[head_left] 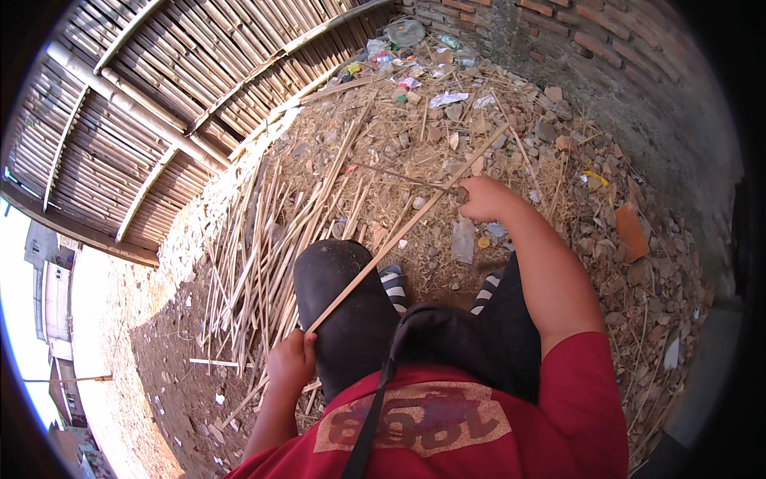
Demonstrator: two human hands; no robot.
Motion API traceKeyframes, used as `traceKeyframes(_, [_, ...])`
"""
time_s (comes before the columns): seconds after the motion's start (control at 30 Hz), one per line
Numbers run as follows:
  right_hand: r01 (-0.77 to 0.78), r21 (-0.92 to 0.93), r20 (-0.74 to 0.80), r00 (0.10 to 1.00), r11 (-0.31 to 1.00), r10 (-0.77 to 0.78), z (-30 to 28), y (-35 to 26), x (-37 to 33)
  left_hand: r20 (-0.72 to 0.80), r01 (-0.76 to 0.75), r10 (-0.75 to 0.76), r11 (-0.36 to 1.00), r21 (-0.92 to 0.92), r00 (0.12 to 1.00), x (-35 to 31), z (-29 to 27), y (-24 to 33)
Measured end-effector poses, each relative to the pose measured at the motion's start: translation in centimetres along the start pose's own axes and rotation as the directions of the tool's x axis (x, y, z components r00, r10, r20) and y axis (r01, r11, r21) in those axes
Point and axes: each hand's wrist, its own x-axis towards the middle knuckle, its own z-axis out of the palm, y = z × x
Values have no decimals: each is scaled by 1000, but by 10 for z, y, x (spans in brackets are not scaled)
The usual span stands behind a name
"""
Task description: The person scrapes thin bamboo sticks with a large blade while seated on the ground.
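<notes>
A long, narrow bamboo strip [379, 259] slants across my lap from lower left to upper right. Its near end is pinched in my left hand [291, 363], beside my black-covered left knee [339, 275]. My right hand [484, 199], farther forward on the right, is closed round the short handle of a knife [399, 175]. The thin dark blade points left and crosses the strip near its far part; whether it cuts in or only touches cannot be made out. Left of my knee, several split bamboo strips [259, 263] lie in a loose pile on the ground.
A bamboo slat wall [136, 104] rises at the left, a brick wall [598, 48] at the back right. Rubble, straw and plastic litter [407, 60] cover the ground. A broken orange tile [631, 233] lies at right. My striped sandals [393, 289] are below the strip.
</notes>
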Motion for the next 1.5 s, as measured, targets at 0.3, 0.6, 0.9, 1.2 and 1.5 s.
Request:
traceKeyframes(0.3, [-41, 173, -32, 998, 984, 47, -8, -2, -11, 66, 23, -16, 993, -112, 998, 7, 3, -3])
traceKeyframes(0.6, [211, 82, 183, 957, 974, -223, -9, -22, -13, 103, 34, -16, 984, -176, 995, 5, 2, -6])
traceKeyframes(0.9, [110, -21, -4, 994, 994, -110, 2, -13, -7, 103, 37, -17, 981, -192, 994, 9, -1, -4])
traceKeyframes(1.2, [-98, 379, -171, 970, 920, 173, -24, 22, -5, 62, 34, -21, 974, -225, 998, 10, 1, -1])
traceKeyframes(1.5, [186, 172, -141, 977, 967, -162, -28, -4, -19, 178, 28, 48, 915, -403, 983, 19, 8, -32])
